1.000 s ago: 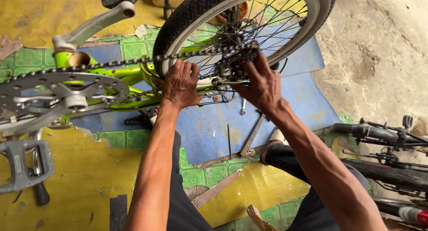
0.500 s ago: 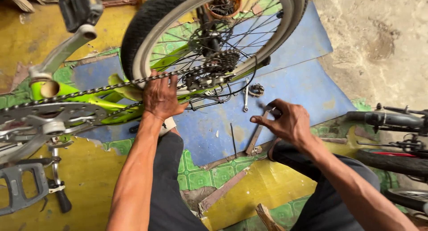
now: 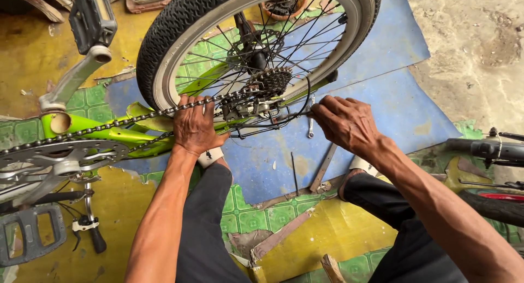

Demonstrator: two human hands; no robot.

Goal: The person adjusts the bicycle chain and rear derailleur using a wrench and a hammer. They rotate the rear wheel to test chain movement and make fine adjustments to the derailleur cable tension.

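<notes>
Right hand (image 3: 346, 122) back at derailleur (image 3: 248, 109)

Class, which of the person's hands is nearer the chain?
Left. The left hand grips the chain; the right hand is beyond the sprockets, right of it.

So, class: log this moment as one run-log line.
left hand: grips chain beside green frame | right hand: pinches black cable near rear cogs | wheel: upturned
</notes>
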